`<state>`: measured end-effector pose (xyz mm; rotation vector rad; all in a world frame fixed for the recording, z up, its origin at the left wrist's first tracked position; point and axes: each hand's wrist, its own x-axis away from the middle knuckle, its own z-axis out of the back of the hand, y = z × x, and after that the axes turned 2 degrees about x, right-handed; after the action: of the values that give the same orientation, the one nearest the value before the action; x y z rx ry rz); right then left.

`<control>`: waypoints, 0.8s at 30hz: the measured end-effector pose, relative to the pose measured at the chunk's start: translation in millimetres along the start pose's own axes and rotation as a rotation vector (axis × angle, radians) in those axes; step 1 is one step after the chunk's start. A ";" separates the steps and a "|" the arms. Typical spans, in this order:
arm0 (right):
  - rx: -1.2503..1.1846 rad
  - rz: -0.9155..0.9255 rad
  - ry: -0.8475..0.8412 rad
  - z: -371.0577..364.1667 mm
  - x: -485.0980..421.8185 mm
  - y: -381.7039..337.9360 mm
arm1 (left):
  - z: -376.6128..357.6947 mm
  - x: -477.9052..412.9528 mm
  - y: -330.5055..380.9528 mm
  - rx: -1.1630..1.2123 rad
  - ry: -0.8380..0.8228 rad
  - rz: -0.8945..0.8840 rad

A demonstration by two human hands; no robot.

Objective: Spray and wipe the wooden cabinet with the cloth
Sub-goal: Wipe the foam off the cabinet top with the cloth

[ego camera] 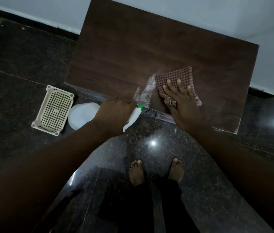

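the dark speckled stone floor [166,165] fills most of the view and meets a pale wall [200,10] at the top. the wooden cabinet [149,52] stands against that wall, its brown top seen from above. on the floor to its left lies a cream plastic basket [54,108] with a gridded bottom, just beside the cabinet's near left corner.

the spray bottle [82,115] has a white, rounded body next to the basket; its green nozzle points at the cabinet's front edge. the left hand [116,113] has its grip curled round the bottle's neck and trigger head. a pale wet streak [147,91] lies on the wood just ahead of the nozzle.

the cloth [178,79], brown and checked, lies flat on the cabinet top near the front edge, right of the streak. the right hand [183,105] presses on it, its grip wide, the fingers straight and spread, with a fold of cloth bunched at the thumb.

two bare feet [156,172] stand on the floor below.
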<state>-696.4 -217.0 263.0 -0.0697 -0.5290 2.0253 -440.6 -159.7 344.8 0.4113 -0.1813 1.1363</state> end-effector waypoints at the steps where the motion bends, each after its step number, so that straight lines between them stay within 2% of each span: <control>1: -0.002 -0.002 0.000 0.5 -0.6 -0.4 | 0.6 1.4 -0.8 0.002 0.015 0.001; 6: 0.000 -0.007 0.018 -0.4 -1.1 -2.1 | 5.3 9.9 4.3 0.114 0.147 -0.007; 11: 0.016 -0.018 0.059 -7.6 -4.4 -10.5 | 2.6 9.8 -2.5 0.051 0.050 0.005; 14: 0.073 0.070 0.035 -17.3 -3.2 -27.4 | 1.2 11.2 -4.8 0.041 0.043 0.019; 19: 0.153 0.222 -0.009 -34.7 -3.8 -63.6 | 2.4 19.0 -1.4 0.108 0.168 -0.042; 24: 0.163 0.300 -0.031 -35.6 -3.9 -60.2 | -3.7 19.9 -13.2 0.025 -0.023 0.043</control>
<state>-635.3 -183.9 254.0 -0.0202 -0.3882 2.3594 -420.6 -146.2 345.4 0.4450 -0.1973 1.1774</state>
